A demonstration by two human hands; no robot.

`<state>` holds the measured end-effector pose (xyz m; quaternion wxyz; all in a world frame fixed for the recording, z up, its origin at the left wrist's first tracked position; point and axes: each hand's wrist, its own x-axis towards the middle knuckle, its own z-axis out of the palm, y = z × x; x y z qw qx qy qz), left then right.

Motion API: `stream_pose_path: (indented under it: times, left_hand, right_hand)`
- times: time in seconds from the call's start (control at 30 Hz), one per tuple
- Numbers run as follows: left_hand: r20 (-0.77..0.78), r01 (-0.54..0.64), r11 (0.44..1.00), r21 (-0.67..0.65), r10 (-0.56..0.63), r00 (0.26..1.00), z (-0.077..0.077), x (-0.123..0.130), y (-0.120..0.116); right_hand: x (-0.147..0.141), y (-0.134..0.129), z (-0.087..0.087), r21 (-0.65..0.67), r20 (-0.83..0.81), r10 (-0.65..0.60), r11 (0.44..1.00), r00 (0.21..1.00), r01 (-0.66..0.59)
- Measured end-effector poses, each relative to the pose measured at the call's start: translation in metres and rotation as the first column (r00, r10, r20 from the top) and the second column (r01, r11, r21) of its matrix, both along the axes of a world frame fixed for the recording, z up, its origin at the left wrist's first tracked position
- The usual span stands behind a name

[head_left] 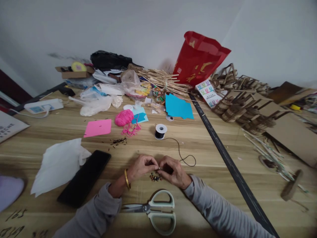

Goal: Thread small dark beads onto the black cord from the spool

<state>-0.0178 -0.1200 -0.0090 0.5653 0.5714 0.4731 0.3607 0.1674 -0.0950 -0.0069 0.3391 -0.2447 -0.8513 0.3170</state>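
My left hand [143,166] and my right hand [174,171] meet fingertip to fingertip over the table, both in a pinch. Something tiny sits between them, too small to name. Just below the fingertips lies a little heap of dark and brown beads [155,177]. Behind my right hand, a thin black cord [178,147] runs in a loop from a white spool [160,131] wound with black cord. Scissors [151,210] with pale green handles lie nearer to me, blades pointing left. A gold bangle [127,179] circles my left wrist.
Left of my hands lie a black phone [85,178] and white tissue [58,165]. Beyond are dark scraps [119,142], a pink card [98,127], pink yarn [124,118] and blue paper [178,106]. A black strip [223,162] crosses at right, beside small woven baskets [232,110].
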Motion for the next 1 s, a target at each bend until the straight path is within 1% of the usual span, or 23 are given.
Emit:
stream_pose_path:
  times: [0.17,0.43,0.53,0.63,0.8,0.9,1.0]
  left_hand:
    - [0.002,0.004,1.000,0.003,-0.004,1.000,0.002,0.001,0.001]
    - [0.008,0.002,1.000,0.017,-0.003,1.000,-0.002,0.000,0.001]
    - [0.003,0.005,1.000,0.022,-0.005,1.000,-0.003,0.000,0.001]
    - [0.010,0.014,1.000,0.018,-0.014,1.000,-0.002,-0.001,0.001]
    - [-0.010,0.001,1.000,0.011,-0.001,1.000,0.001,0.000,0.001]
    - [-0.032,0.005,1.000,0.007,-0.005,0.999,0.002,0.001,0.001]
    - [-0.026,0.000,1.000,0.013,0.001,1.000,0.001,0.000,0.001]
  right_hand:
    - [0.001,0.000,-0.001,-0.001,0.020,0.000,1.000,1.000,0.000]
    - [0.001,0.001,-0.003,0.023,0.015,0.032,0.999,0.999,-0.032]
    - [0.002,0.000,0.000,0.057,0.018,0.036,0.998,0.999,-0.037]
    - [0.003,0.000,0.004,0.067,0.034,0.007,0.998,0.999,-0.009]
    - [0.004,0.002,0.009,-0.022,0.026,-0.042,0.999,0.999,0.043]
    - [0.003,0.003,0.012,-0.085,0.006,-0.043,0.995,0.999,0.043]
    - [0.002,0.003,0.014,-0.096,0.004,-0.019,0.995,1.000,0.019]
